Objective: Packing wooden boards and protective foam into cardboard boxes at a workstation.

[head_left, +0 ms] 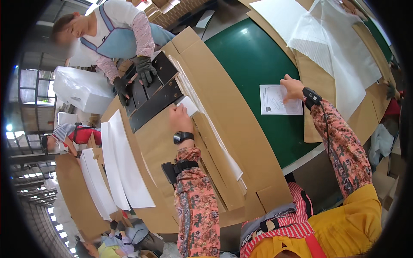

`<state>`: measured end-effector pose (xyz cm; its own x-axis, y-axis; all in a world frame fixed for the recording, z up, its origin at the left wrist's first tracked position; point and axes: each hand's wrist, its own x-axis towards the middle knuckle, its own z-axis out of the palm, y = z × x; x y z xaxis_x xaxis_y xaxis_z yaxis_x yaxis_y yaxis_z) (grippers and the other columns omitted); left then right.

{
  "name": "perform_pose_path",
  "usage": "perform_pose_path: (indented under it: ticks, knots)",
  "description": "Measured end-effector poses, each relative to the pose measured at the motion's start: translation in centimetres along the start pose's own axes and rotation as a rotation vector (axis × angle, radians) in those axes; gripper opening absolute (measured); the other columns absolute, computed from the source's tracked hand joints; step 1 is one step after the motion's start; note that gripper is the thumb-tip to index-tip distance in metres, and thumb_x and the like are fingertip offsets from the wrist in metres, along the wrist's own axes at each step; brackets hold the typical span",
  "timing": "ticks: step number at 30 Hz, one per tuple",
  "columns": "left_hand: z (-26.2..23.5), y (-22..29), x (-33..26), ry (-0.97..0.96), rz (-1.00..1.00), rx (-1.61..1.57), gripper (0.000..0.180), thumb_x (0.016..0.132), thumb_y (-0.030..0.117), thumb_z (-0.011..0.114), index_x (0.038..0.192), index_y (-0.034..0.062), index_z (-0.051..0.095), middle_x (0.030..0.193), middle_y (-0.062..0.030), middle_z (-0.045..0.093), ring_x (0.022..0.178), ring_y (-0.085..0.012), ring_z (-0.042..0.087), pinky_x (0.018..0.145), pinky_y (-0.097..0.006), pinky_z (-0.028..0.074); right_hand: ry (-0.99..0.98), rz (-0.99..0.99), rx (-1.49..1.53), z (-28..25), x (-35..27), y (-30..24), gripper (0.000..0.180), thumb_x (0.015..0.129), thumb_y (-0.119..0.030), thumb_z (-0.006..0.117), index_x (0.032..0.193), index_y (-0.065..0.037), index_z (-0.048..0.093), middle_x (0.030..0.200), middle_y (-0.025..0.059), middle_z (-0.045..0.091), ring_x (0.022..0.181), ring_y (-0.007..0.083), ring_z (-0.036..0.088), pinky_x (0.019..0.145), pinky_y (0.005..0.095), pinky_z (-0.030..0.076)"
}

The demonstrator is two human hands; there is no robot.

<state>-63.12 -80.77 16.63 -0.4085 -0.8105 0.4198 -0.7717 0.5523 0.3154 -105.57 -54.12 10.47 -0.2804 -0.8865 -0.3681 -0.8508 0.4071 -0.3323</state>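
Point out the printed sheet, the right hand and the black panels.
printed sheet [275,101]: head view, sheet's middle.
right hand [293,88]: head view, back of the hand.
black panels [155,99]: head view, front panel's face.

bright daylight from the far left windows, a shiny spot on the green flat table, edges bend and go dark.

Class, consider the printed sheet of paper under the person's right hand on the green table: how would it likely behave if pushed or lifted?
The sheet of paper looks thin and flat, so probably light and floppy when lifted. On the smooth green table it would likely slide easily; the right hand resting on it probably pins it.
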Motion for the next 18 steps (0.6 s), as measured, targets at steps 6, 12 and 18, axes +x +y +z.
perform_pose_path:
  ticks: [6, 12, 18]
  knots:
    - [-0.1, 2.5, -0.6, -0.047, -0.069, 0.253, 0.021, 0.097, 0.027, 0.065, 0.115, 0.0222, 0.075, 0.103, -0.0099, 0.062, 0.091, -0.0331, 0.066, 0.077, -0.045, 0.053, 0.255, -0.002, 0.355, 0.6, -1.4, 3.5, 0.039, 0.081, -0.023, 0.080, 0.105, 0.001, 0.062, 0.087, 0.0167, 0.061, 0.087, 0.0390, 0.063, 0.079, 0.0451, 0.051]
    - [-1.4, -0.8, -0.8, -0.172, -0.178, -0.123, 0.026, 0.096, 0.028, 0.066, 0.119, 0.0239, 0.076, 0.104, -0.0102, 0.062, 0.090, -0.0343, 0.066, 0.076, -0.047, 0.053, 0.257, 0.014, 1.132, -1.0, -10.5, -7.9, 0.013, 0.103, -0.014, 0.060, 0.110, -0.004, 0.063, 0.091, -0.0050, 0.063, 0.082, 0.0043, 0.056, 0.069, 0.0252, 0.048]
    - [-6.5, -2.9, -3.0, 0.035, -0.156, -0.251, 0.025, 0.096, 0.022, 0.066, 0.118, 0.0123, 0.074, 0.103, -0.0130, 0.063, 0.086, -0.0332, 0.065, 0.073, -0.044, 0.052, 0.241, -0.042, 1.484, -2.8, -18.0, -21.8, 0.021, 0.101, -0.012, 0.061, 0.121, -0.004, 0.063, 0.098, -0.0052, 0.064, 0.086, 0.0050, 0.060, 0.078, 0.0235, 0.052]
